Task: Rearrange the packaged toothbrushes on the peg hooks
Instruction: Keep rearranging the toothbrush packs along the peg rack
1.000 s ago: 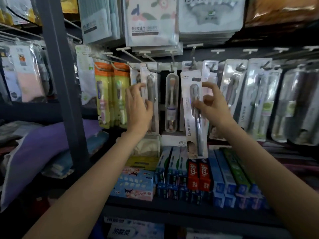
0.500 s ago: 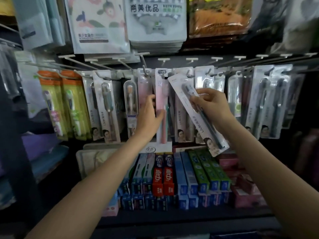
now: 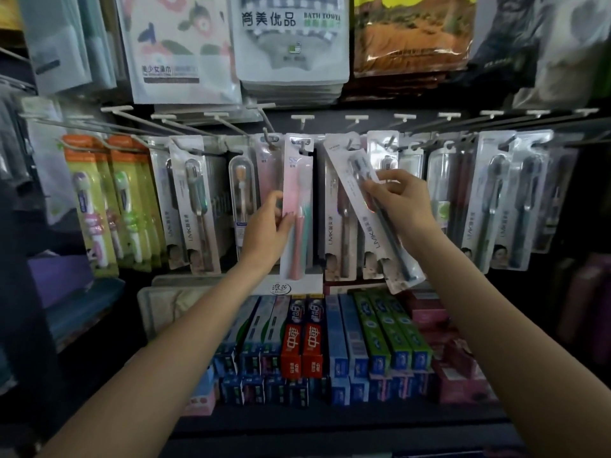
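Head view shows our two bare arms reaching up to a row of peg hooks (image 3: 299,119) full of packaged toothbrushes. Our left hand (image 3: 269,231) holds the pink toothbrush pack (image 3: 297,206) near its middle: the thumb lies on the front of the card and the other fingers are curled behind its left edge, so they pinch it. This pack hangs upright from its hook, between a pale pink pack on its left and the grey packs on its right.

Our right hand (image 3: 401,204) grips the white toothbrush pack (image 3: 370,223) with a dark brush inside. The fingers (image 3: 385,176) are curled over the upper part of the front, and the thumb is hidden, so we cannot tell where it presses. This pack is tilted, its top leaning to the left near a hook and its bottom pointing down to the right, in front of the hanging grey packs; we cannot tell if its hole is on the hook.

Below the hooks, toothpaste boxes (image 3: 312,342) stand in rows on a dark shelf (image 3: 330,421). Above the hooks hang bath towel bags (image 3: 291,41).
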`<state>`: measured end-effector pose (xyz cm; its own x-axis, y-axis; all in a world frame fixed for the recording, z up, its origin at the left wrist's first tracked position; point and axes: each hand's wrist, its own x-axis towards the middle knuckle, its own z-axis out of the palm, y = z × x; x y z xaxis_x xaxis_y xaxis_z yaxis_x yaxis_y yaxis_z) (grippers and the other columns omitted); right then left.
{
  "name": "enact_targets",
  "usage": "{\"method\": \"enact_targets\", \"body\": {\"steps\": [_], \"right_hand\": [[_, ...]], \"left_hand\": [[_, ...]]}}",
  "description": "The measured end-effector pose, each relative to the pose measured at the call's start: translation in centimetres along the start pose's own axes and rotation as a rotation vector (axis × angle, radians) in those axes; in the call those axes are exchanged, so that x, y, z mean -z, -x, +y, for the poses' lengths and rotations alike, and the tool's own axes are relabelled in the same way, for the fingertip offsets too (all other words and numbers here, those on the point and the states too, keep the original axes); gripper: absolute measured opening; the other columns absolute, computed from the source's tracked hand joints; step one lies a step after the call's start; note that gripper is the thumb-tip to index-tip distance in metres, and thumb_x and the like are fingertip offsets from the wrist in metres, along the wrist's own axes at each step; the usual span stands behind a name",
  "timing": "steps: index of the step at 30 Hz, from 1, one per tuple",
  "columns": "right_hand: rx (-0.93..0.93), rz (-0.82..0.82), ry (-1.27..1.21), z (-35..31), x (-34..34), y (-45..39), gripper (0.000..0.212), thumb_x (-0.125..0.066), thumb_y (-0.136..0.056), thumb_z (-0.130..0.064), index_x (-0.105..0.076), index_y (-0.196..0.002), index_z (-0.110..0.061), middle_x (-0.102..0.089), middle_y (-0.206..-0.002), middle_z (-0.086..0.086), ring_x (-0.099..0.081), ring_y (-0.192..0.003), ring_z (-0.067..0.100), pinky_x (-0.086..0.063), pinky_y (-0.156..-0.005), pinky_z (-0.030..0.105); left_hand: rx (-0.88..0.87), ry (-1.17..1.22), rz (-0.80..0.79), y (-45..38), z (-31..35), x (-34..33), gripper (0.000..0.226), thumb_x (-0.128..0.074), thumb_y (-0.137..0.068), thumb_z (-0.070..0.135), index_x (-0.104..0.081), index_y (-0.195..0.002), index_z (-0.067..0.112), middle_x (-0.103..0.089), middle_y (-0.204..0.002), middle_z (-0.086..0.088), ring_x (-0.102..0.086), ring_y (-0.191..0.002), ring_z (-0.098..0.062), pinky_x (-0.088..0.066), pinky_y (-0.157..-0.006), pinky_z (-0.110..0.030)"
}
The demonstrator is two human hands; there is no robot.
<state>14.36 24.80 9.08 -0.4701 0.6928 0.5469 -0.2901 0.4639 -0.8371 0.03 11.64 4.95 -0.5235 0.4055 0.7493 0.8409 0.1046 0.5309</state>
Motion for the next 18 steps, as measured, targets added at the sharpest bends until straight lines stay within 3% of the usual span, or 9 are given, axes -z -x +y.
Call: {"method": "enact_targets", "body": {"steps": [2,4,8,12,16,18], "right_hand": [[-0.006,-0.005,0.07,0.8,0.3,0.2,0.019,-0.067,-0.084,-0.024,-0.056,-0.098,-0.018,-0.065,-0.083,0.006,-0.061,-0.077,0.019,-0.051,-0.072,0.028],[0.019,-0.024,0.17,1.6,0.6,0.6,0.024,-0.066,-0.084,-0.02,-0.055,-0.105,-0.015,-0.06,-0.081,0.002,-0.056,-0.072,0.011,-0.044,-0.062,0.017],[0.19,0.07,0.368,2.6,1.0,1.9,0.021,-0.062,-0.087,-0.012,-0.057,-0.107,-0.009,-0.06,-0.09,0.0,-0.054,-0.076,0.006,-0.043,-0.061,0.004],[0.326,0.051,0.425,1.7,-0.2,3.3,0.018,-0.057,-0.089,-0.008,-0.058,-0.106,-0.01,-0.058,-0.092,-0.003,-0.054,-0.079,0.006,-0.046,-0.064,0.009],[0.388,-0.089,0.346,1.0,-3.3,4.4,0.015,-0.057,-0.089,-0.008,-0.058,-0.104,-0.011,-0.058,-0.087,-0.005,-0.055,-0.073,0.003,-0.049,-0.065,0.01],[0.389,-0.188,0.315,0.9,-5.4,4.9,0.016,-0.057,-0.089,-0.008,-0.057,-0.104,-0.012,-0.058,-0.087,-0.006,-0.056,-0.075,0.004,-0.05,-0.068,0.012]], "left_hand": [[0.007,0.015,-0.021,0.1,0.0,0.0,0.031,-0.054,-0.091,0.011,-0.047,-0.121,0.006,-0.053,-0.076,0.0,-0.056,-0.074,-0.02,-0.051,-0.072,-0.035],[0.02,0.035,-0.035,0.5,-0.1,0.1,0.031,-0.054,-0.091,0.011,-0.047,-0.121,0.006,-0.051,-0.074,0.006,-0.053,-0.073,-0.014,-0.046,-0.066,-0.022],[0.07,0.023,-0.071,2.3,-1.4,-0.3,0.034,-0.056,-0.089,0.009,-0.046,-0.122,0.007,-0.054,-0.085,0.004,-0.054,-0.081,-0.012,-0.041,-0.071,-0.019],[0.175,0.045,0.011,4.2,-3.7,-0.2,0.029,-0.057,-0.087,0.003,-0.049,-0.115,0.005,-0.055,-0.091,0.0,-0.052,-0.082,-0.009,-0.041,-0.067,-0.009],[0.217,0.056,0.115,4.6,-5.4,1.3,0.025,-0.056,-0.086,0.0,-0.049,-0.11,0.006,-0.055,-0.092,-0.002,-0.054,-0.088,-0.015,-0.046,-0.079,-0.025],[0.202,0.044,0.156,4.5,-5.8,2.5,0.024,-0.056,-0.087,0.0,-0.05,-0.11,0.005,-0.055,-0.092,-0.003,-0.054,-0.085,-0.014,-0.045,-0.074,-0.019]]}}
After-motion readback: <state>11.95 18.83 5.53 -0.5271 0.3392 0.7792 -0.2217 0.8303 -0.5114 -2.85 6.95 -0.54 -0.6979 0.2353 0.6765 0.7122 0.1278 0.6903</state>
